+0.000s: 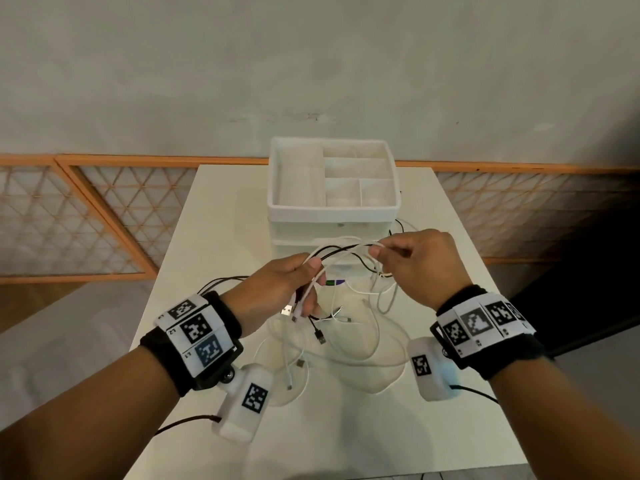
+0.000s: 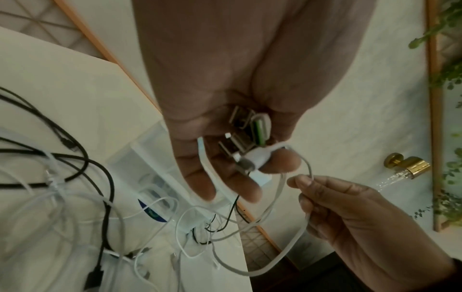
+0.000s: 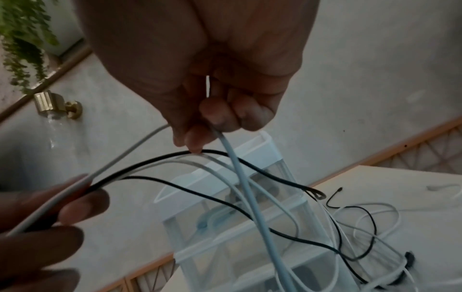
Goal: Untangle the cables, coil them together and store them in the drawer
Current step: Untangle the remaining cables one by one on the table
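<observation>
Several white and black cables are lifted above the white table, their loose ends trailing onto it. My left hand grips a bunch of cables with their USB plugs gathered in its palm. To the right, my right hand pinches a white cable between thumb and fingers, with a black cable crossing under the fingertips. Behind the hands stands the white drawer unit with a divided tray on top; I cannot tell whether its drawers are pulled out.
More black cables lie on the table left of the unit. Orange lattice panels run along the wall behind the table. A brass wall fitting and green plants show in the wrist views.
</observation>
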`<state>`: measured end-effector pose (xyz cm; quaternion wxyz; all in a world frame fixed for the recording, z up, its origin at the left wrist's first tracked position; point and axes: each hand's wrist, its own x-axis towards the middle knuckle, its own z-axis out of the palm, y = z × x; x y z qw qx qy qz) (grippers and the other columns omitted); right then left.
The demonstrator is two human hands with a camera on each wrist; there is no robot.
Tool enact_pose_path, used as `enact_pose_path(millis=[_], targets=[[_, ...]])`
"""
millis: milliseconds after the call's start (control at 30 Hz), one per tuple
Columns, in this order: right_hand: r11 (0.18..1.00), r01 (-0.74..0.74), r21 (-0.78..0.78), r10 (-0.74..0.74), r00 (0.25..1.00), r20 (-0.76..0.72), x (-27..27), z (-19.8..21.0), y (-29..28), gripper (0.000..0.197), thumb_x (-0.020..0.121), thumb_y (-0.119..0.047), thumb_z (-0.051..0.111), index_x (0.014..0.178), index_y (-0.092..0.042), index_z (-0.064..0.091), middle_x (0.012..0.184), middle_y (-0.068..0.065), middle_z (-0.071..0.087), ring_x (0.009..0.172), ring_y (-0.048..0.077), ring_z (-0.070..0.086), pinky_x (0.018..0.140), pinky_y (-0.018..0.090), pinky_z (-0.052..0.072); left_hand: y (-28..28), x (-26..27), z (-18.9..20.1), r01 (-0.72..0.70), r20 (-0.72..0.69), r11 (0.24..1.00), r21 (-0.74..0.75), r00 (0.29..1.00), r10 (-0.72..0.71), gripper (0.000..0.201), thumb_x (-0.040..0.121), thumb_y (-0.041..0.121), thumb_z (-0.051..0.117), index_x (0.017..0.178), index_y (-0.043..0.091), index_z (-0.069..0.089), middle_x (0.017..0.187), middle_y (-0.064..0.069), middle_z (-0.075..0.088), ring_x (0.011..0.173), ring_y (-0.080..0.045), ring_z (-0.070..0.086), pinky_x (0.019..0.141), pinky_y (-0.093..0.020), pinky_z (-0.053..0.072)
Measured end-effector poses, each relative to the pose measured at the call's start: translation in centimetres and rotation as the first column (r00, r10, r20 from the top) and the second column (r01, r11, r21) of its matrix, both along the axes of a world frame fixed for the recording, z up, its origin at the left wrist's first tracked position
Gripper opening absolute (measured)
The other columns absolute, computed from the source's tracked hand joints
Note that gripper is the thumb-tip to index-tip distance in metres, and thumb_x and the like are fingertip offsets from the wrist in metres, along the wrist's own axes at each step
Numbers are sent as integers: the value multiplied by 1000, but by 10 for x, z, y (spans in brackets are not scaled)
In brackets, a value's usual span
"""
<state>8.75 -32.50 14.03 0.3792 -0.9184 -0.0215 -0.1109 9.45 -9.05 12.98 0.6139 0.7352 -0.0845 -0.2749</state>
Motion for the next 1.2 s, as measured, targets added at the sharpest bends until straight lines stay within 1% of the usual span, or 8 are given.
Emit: enact_pose_path(millis=[100,233,333,433,600,800,967,1200], targets=[[1000,13,9,-13,998,-63,1,-1,2,13,84,-31,76,95,-25,78,70,3,70,57,19,60,67,30,52,6,-2,1,2,-77,1000,-11,997,-3,34,104,38,42,92,10,58,57,-4,46,53,-18,52,56,-32,52],[993,-109,36,113,983,-146,-2,3,15,70,70,-34,86,130,-44,50,94,-8,51,57,7,48,65,20,46,8,-1,9,48,4,995,91,999,-48,35,101,40,47,84,12,57,54,5,34,43,-10,26,40,-17,20],[958,-274,-81,243,930,-275,-2,-9,30,26,82,-39,77,104,-27,71,65,-14,56,53,0,49,57,15,36,5,0,23,48,173,993,106,983,-66,42,94,46,52,70,11,53,49,10,35,40,-7,25,38,-15,24],[923,-302,-238,135,834,-536,3,-51,17,38,87,-50,66,69,-17,65,68,1,64,67,15,62,64,28,46,11,5,45,-46,246,998,-34,968,53,47,86,55,52,60,16,48,52,3,31,43,-12,22,41,-17,22],[824,-10,-566,-319,818,-479,38,-84,-67,24,94,-33,55,84,-15,64,99,10,72,91,32,68,75,34,54,36,11,42,-70,261,996,50,964,55,50,86,59,49,61,16,41,54,2,28,46,-14,21,43,-20,21],[902,431,6,-423,888,-177,85,-23,-97,26,89,-35,70,86,-15,54,79,-1,61,67,14,57,58,25,43,34,10,-17,173,165,623,763,880,-446,57,93,63,32,67,13,39,64,-4,43,55,-14,39,62,-26,35],[942,271,198,-286,957,50,109,-3,-88,28,85,-31,75,81,-28,47,125,-7,57,121,9,54,98,16,42,21,19,-36,76,172,560,825,911,-376,53,103,53,27,69,13,40,63,-2,52,58,-14,47,68,-32,39],[878,45,-476,-297,833,-467,68,-54,-89,93,81,-25,68,152,-46,11,106,13,69,94,33,66,87,42,55,22,25,-39,-107,311,623,775,922,-229,64,93,63,43,74,2,51,68,-11,56,66,-23,51,63,-30,38]])
